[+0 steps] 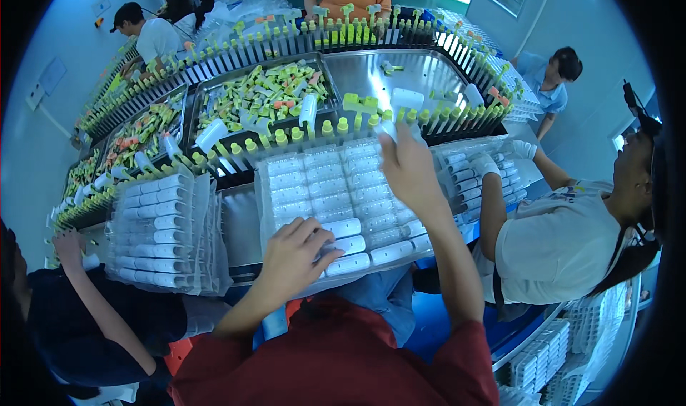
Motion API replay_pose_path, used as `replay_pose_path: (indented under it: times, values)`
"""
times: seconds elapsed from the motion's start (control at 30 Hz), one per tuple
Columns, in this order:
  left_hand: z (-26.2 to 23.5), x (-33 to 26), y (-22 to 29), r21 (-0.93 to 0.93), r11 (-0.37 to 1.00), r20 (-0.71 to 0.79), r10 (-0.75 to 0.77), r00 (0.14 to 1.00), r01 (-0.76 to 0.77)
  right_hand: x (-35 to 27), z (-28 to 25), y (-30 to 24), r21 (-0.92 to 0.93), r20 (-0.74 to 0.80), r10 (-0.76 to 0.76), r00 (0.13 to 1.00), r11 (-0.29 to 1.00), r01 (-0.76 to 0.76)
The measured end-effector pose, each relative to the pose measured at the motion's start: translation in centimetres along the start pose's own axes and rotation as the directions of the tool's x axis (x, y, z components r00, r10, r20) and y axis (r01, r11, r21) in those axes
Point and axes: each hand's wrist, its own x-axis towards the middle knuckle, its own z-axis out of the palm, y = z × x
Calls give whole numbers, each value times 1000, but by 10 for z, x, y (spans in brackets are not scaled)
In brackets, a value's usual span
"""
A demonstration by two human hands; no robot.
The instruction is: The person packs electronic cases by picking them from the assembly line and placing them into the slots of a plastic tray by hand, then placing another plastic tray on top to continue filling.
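So the main thing here is a clear plastic blister tray sitting on the steel counter right in front of the person, with rows of slots. The near rows hold white tube-shaped pieces lying on their sides; the rows further back look mostly see-through, hard to tell what's in them.

The left hand is resting on the near part of the tray, fingers curled down over a couple of those white pieces, touching them. Can't really tell if it's actually gripping one or just pressing on top.

The right hand is up at the far edge of the tray, fingers closed around a small white piece, right next to the rack of upright pegs with yellow-green caps on them.

Left of the tray there's a stack of filled trays, same kind, loaded with white tubes. Behind the peg rack are metal bins full of loose yellow-green, white and orange parts, plus a mostly bare shiny bin.

On the right, another person in a white shirt with white gloves is working on their own tray. On the left, a person in a dark top reaches toward the counter. More people stand at the far side.
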Motion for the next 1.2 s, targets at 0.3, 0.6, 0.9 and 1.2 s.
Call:
replay_pose_path:
  times: [0.3, 0.6, 0.9, 1.2]
  values:
    - [12, 2, 3, -35, 999, 76, 12, 997, -9, 102, 107, -13, -208, 13, 22, 1000, 978, -19]
    - [5, 3, 3, -174, 985, 69, -2, 998, 14, 118, 155, -83, -364, 425, -154, 892, 873, 324]
    - [16, 2, -1, 12, 997, 64, 80, 995, -81, 119, 182, -93, -45, 494, -331, 804, 914, 404]
    - [20, 5, 7, 60, 998, 88, -24, 996, 18, 122, 255, -146, -75, 560, -363, 745, 873, 482]
